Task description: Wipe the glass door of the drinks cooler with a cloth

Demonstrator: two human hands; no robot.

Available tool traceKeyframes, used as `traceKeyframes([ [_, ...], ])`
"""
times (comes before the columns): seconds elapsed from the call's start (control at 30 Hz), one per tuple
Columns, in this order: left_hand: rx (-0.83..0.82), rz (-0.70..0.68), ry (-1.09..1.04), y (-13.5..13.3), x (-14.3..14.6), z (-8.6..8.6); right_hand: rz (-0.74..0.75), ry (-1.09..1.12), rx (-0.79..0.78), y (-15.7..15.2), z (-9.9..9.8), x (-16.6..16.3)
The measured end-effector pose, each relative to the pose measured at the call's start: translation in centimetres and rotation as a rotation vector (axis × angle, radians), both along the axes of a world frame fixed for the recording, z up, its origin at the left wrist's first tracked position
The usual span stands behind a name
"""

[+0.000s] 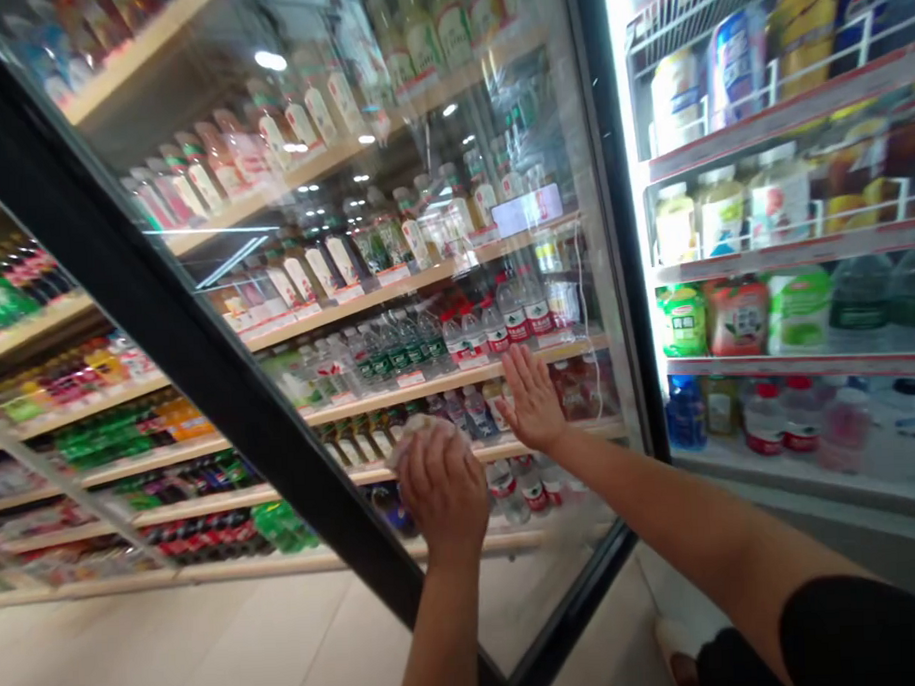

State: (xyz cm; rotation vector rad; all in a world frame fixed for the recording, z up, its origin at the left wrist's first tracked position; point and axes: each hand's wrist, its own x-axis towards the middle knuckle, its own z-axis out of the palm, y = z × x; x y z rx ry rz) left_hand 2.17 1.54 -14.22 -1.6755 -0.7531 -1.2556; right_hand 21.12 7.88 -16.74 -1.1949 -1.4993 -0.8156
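Observation:
In the head view a glass door (511,581) with a black frame (280,409) stands swung out in front of me. My left hand (446,488) is pressed toward the glass, its fingers bent over a pale crumpled cloth (410,437). Most of the cloth is hidden under the palm. Higher up and to the right, my right hand (532,398) lies flat against the pane, fingers stretched out, holding nothing. Reflections of ceiling lights show in the glass.
Right of the door, a lit fridge holds shelves (792,256) of bottles and cartons. Through and left of the glass, long wooden shelves (206,447) carry rows of drink bottles. Pale floor tiles (235,641) lie below. A shoe-like shape (674,644) shows at the bottom.

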Motion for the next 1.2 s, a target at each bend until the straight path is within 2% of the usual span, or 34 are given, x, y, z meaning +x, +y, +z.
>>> traceKeyframes([
  [0.07,-0.008,-0.025,0.071,0.0,0.5,-0.9,0.011,0.003,0.008,0.0,0.0,0.1],
  [0.1,-0.004,-0.034,0.078,0.1,0.6,-0.5,0.015,0.004,0.011,0.0,-0.1,0.1],
  [0.23,0.009,-0.027,-0.108,0.5,0.1,4.0,0.03,0.014,-0.007,-0.1,-0.1,0.3],
  [0.3,-0.027,-0.013,-0.163,0.7,0.1,4.8,0.039,0.023,-0.025,-0.2,-0.1,0.3],
  [0.37,-0.083,-0.016,-0.077,0.5,0.5,2.9,0.044,0.026,-0.033,-0.2,-0.1,0.3],
  [0.47,-0.156,-0.028,0.213,-0.4,1.2,-2.2,0.039,0.027,-0.041,-0.2,0.0,0.3],
  [0.5,-0.167,-0.022,0.27,-0.6,1.2,-3.4,0.039,0.024,-0.041,-0.2,0.0,0.2],
  [0.53,-0.174,-0.014,0.302,-0.8,1.0,-3.9,0.04,0.02,-0.037,-0.2,0.0,0.2],
  [0.57,-0.169,-0.004,0.299,-0.8,0.7,-3.6,0.04,0.017,-0.032,-0.3,0.1,0.2],
  [0.6,-0.16,0.008,0.265,-0.7,0.3,-2.6,0.041,0.016,-0.026,-0.3,0.1,0.1],
  [0.7,-0.121,0.029,0.071,-0.1,-1.1,2.3,0.041,0.028,-0.024,-0.3,0.1,0.2],
  [0.77,-0.115,0.023,-0.024,0.2,-1.4,4.0,0.039,0.028,-0.029,-0.4,0.1,0.2],
  [0.8,-0.114,0.021,-0.033,0.2,-1.3,3.7,0.035,0.024,-0.027,-0.4,0.1,0.2],
  [0.83,-0.115,0.018,-0.009,0.0,-1.0,2.7,0.028,0.019,-0.021,-0.4,0.1,0.3],
  [0.97,-0.171,0.0,0.273,-0.9,0.2,-4.1,0.019,0.01,0.012,-0.4,0.1,0.2],
  [1.0,-0.19,0.002,0.307,-1.1,0.2,-4.9,0.024,0.011,0.01,-0.4,0.1,0.2],
  [1.03,-0.201,0.005,0.31,-1.1,0.0,-5.0,0.031,0.015,0.002,-0.4,0.1,0.2],
  [1.07,-0.201,0.011,0.278,-1.0,-0.3,-4.2,0.037,0.022,-0.012,-0.4,0.2,0.2],
  [1.2,-0.117,0.024,0.042,0.1,-1.7,1.5,0.044,0.037,-0.047,-0.5,0.2,0.2],
])
